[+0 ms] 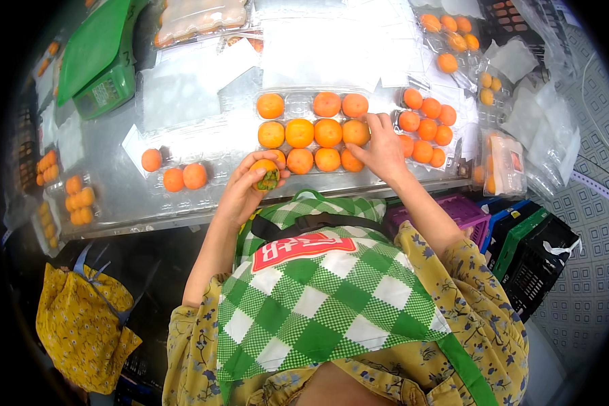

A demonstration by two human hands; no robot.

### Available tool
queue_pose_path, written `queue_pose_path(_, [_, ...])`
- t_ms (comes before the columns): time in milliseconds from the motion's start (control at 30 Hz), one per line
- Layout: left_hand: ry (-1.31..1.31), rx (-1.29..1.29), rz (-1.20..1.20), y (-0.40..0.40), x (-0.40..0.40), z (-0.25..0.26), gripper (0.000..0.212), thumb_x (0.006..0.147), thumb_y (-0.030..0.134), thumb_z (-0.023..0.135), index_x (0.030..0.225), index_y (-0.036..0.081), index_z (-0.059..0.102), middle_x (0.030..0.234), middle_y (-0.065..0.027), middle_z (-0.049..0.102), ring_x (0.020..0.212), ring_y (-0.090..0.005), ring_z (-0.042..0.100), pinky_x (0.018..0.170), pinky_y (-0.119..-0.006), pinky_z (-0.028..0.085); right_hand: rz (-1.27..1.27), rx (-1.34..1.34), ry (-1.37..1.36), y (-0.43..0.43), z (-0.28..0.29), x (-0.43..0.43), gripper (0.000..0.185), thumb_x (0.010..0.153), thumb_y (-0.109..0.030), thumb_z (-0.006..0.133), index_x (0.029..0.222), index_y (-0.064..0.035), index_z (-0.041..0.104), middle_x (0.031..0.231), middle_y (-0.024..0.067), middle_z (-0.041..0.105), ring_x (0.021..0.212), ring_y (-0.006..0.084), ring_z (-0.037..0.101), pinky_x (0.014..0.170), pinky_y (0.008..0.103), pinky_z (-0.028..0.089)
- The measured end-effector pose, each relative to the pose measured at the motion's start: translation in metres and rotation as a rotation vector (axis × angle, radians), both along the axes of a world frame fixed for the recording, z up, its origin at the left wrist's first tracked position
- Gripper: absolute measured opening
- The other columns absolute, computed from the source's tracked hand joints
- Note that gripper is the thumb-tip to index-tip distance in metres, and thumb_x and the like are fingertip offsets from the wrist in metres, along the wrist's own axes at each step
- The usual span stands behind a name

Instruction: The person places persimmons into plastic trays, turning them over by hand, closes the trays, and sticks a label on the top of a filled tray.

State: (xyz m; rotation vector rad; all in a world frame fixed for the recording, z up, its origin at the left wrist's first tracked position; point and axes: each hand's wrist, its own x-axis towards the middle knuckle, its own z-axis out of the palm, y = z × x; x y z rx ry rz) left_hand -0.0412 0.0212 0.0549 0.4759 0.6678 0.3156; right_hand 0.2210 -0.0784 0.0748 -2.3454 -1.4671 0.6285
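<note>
In front of me lies a clear plastic tray (298, 104) with three rows of orange persimmons (328, 133). One cup of its far row holds no fruit. My left hand (248, 180) holds a persimmon (265, 175) at the tray's near left corner, its green calyx turned up towards me. The fingers of my right hand (378, 144) touch the persimmon (356, 132) at the right end of the middle row; whether they grip it I cannot tell. To the left, a clear tray (218, 175) holds a few persimmons. On the right, more persimmons (427, 129) stand in rows.
A green lidded container (96, 66) stands back left, a filled pack (203, 20) behind. Wrapped persimmons (505, 162) lie right, near plastic sheets (543, 116). Crates (533, 254) stand below the metal table's edge (147, 223). At lower left is a person in patterned yellow clothing (81, 325).
</note>
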Motion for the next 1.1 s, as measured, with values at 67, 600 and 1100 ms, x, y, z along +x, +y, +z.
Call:
queue_pose_path(67, [0.022,-0.020,0.004,0.001,0.001,-0.001,0.031,0.086,0.025,0.057,0.108,0.005,0.051,0.104,-0.0104,0.058,0.097,-0.0223,0.059,0.083,-0.034,0.048,-0.009,0.016,0.004,0.000,0.000,-0.001,0.053,0.064,-0.017,0.077,0.107,-0.0050,0.049,0.101,0.0163,0.048,0.087,0.0338,0.055,0.074,0.0401,0.049])
queue_pose_path(600, [0.106,0.000,0.017,0.003,-0.001,-0.001,0.019,0.090,0.019,0.054,0.083,0.003,0.061,0.085,-0.0070,0.062,0.085,-0.0179,0.062,0.072,-0.032,0.053,-0.017,0.080,0.024,0.000,-0.009,0.000,0.053,0.062,-0.014,0.077,0.105,-0.0033,0.049,0.100,0.0144,0.047,0.088,0.0321,0.055,0.073,0.0394,0.049])
queue_pose_path(1100, [0.400,0.684,-0.186,0.021,0.032,0.020,0.015,0.079,0.008,0.064,0.089,-0.002,0.064,0.083,-0.0044,0.066,0.076,-0.0090,0.058,0.071,-0.024,0.048,-0.020,0.044,0.029,0.001,-0.004,0.002,0.051,0.063,-0.015,0.076,0.106,-0.0031,0.051,0.100,0.0137,0.048,0.090,0.0309,0.053,0.075,0.0387,0.047])
